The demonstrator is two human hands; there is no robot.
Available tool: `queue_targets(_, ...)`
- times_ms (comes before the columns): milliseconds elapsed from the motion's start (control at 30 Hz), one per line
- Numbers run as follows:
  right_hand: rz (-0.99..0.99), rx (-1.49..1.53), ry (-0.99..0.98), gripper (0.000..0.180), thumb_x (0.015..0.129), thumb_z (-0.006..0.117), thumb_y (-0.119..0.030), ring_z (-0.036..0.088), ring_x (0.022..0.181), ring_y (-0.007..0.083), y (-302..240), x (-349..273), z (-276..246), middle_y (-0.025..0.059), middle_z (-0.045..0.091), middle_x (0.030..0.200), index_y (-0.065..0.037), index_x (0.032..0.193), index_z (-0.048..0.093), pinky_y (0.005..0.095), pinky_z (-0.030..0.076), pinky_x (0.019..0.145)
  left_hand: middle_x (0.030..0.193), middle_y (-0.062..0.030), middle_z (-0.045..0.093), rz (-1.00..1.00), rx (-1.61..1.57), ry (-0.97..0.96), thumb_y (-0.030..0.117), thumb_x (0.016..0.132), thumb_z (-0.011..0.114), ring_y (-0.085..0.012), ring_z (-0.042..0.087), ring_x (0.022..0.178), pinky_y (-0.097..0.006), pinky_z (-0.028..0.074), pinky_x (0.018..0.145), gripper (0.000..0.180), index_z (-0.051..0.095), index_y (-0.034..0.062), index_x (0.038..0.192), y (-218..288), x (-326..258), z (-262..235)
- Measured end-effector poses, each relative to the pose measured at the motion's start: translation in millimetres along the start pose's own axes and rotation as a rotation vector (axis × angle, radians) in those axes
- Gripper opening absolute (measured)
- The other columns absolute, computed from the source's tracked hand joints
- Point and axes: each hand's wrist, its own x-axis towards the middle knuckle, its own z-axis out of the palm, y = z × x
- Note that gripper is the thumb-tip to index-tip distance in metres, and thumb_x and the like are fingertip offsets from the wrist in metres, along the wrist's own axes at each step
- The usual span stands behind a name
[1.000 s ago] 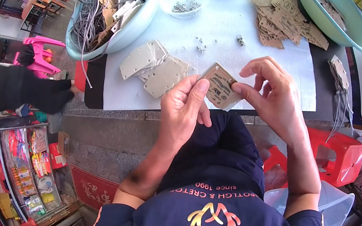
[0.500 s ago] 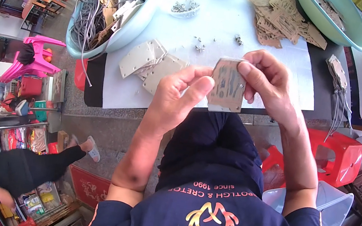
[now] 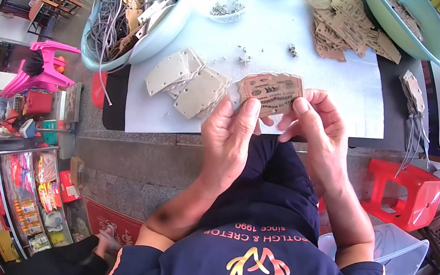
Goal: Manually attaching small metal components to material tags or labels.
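Now the printed brown card tag (image 3: 271, 92) lies flat and lengthwise between both hands, held just above the near edge of the desk (image 3: 324, 79); half a second ago it stood upright on its short side, and a second ago only the right hand had it, with the left palm open beside it. To my eye that means the tag has been turned for a look at its printed face.

The left hand (image 3: 229, 139) pinches the tag's left end, thumb on top. The right hand (image 3: 318, 131) pinches the right end, fingers curled behind.

Counting what lies about: one tag in hand; a fanned stack of pale blank tags (image 3: 186, 80) just left of it, roughly six or seven, though the overlap hides some; a loose heap of brown tags (image 3: 342, 26) toward the far edge, too many to count; two big pale green basins (image 3: 164, 21), the left one full of grey cords; two shallow dishes of small metal bits (image 3: 228, 6); and one red stool (image 3: 402, 190) on the floor at right.
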Motion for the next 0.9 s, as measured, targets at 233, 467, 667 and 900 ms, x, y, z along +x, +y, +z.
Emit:
queue_targets(233, 0.068, -0.266, -0.065, 0.024, 0.097, 0.058, -0.027, 0.046, 0.062, 0.0002, -13, 11, -3, -0.0046, 0.059, 0.078, -0.005, 0.104, 0.062, 0.0168, 0.037, 0.052, 0.084, -0.0029, 0.066, -0.141, 0.025, -0.105, 0.018, 0.099, 0.053, -0.0044, 0.057, 0.068, -0.018, 0.042, 0.056, 0.023, 0.060, -0.0017, 0.109, 10, -3, -5)
queue_targets(467, 0.115, -0.149, -0.060, 0.025, 0.099, 0.056, -0.028, 0.043, 0.056, 0.0004, -4, 3, 2, -0.0026, 0.059, 0.075, -0.004, 0.100, 0.061, 0.0161, 0.035, 0.049, 0.085, -0.0043, 0.065, -0.122, 0.054, -0.120, 0.019, 0.101, 0.047, -0.0060, 0.057, 0.066, -0.019, 0.042, 0.055, 0.026, 0.058, -0.0019, 0.113, 15, -3, -2)
queue_targets(667, 0.040, -0.166, -0.098, 0.025, 0.101, 0.051, -0.027, 0.044, 0.056, 0.0008, -2, -4, 3, -0.0017, 0.059, 0.075, -0.003, 0.099, 0.059, 0.0161, 0.036, 0.049, 0.085, -0.0043, 0.064, -0.089, 0.105, -0.125, 0.018, 0.102, 0.044, -0.0072, 0.056, 0.065, -0.020, 0.041, 0.056, 0.027, 0.056, -0.0016, 0.114, 17, -4, -1)
queue_targets(900, 0.009, -0.051, -0.055, 0.023, 0.102, 0.047, -0.023, 0.051, 0.066, 0.0024, 1, -11, 10, 0.0002, 0.060, 0.081, -0.002, 0.106, 0.056, 0.0168, 0.040, 0.056, 0.081, -0.0029, 0.062, -0.048, 0.178, -0.087, 0.020, 0.103, 0.042, -0.0061, 0.053, 0.064, -0.020, 0.040, 0.055, 0.025, 0.056, -0.0004, 0.107, 16, -5, 5)
